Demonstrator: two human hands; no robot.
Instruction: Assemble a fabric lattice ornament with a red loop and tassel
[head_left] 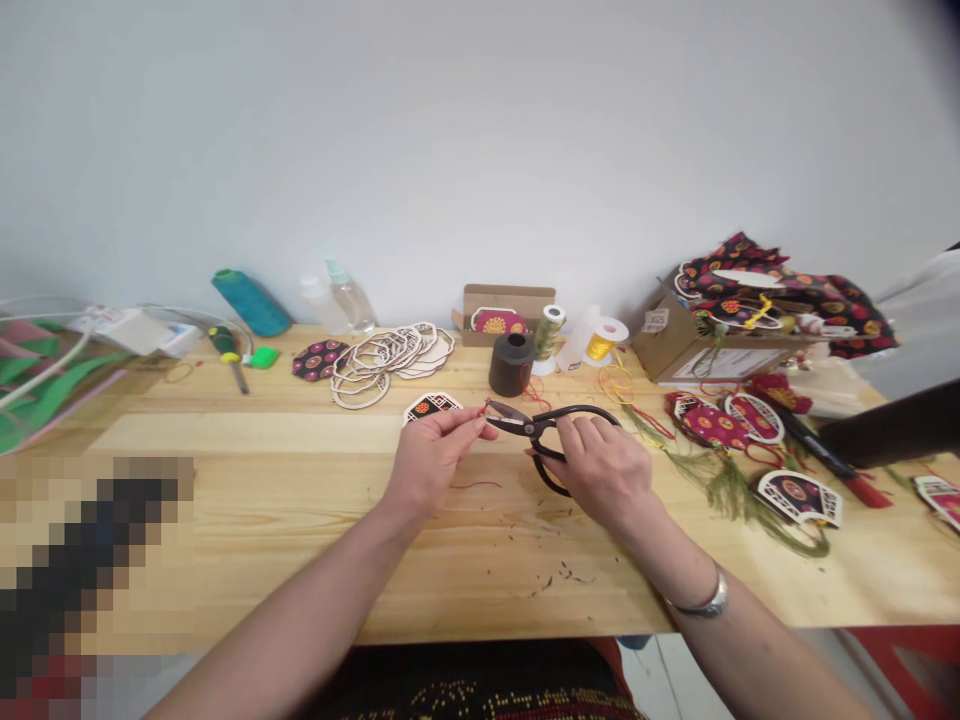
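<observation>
My right hand (606, 462) is wrapped round the handles of black scissors (531, 430), whose slightly parted blades point left. The fingers of my left hand (435, 450) are pinched on a small red cord (484, 410) by the blade tips. Just behind my left hand lies a dark patterned ornament (424, 407) with a white frame, partly covered by my fingers. A loose piece of red thread (478, 485) rests on the wooden table (300, 520) below my hands, with dark scraps nearer the front edge.
Behind my hands stand a black thread cone (512, 365), a yellow spool (604, 340) and a small open box (510, 296). White frames (390, 360) and a screwdriver (227, 352) lie left. A fabric-filled carton (697, 345), tasselled ornaments (796, 497) and a black cylinder (892, 425) are right.
</observation>
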